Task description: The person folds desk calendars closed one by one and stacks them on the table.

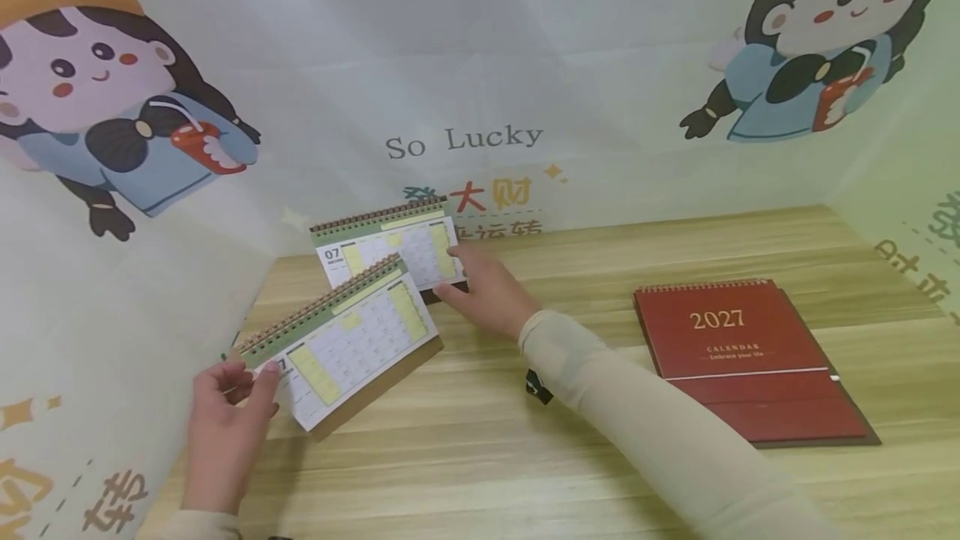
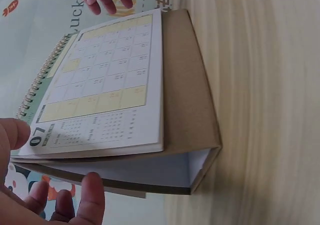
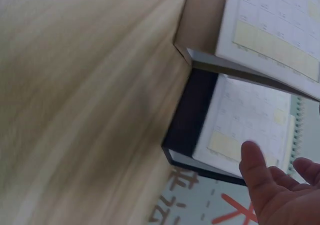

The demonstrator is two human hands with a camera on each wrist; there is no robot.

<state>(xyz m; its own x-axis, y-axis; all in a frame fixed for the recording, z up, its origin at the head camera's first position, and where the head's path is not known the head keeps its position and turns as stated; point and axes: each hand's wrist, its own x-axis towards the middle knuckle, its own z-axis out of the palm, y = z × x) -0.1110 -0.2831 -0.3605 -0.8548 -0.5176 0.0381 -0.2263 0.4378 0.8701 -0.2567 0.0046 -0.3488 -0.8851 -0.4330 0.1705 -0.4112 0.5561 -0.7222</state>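
Observation:
Two desk calendars stand tented, both showing page 07. The front one (image 1: 352,340) (image 2: 100,85) has a brown base; the rear one (image 1: 405,248) (image 3: 240,120) has a dark base and is partly covered by the front one. My left hand (image 1: 232,415) (image 2: 55,200) is at the front calendar's left end, thumb by the 07, other fingers loosely bent beside its open side; firm contact cannot be told. At the rear calendar's right end is my right hand (image 1: 487,290) (image 3: 285,190), thumb before the page, fingers relaxed by the edge.
A red 2027 calendar (image 1: 720,340) lies on the right of the wooden table (image 1: 465,457). Printed cloth (image 1: 600,165) with cartoon figures and lettering rises behind and at both sides. A small dark object (image 1: 537,387) shows beside my right sleeve.

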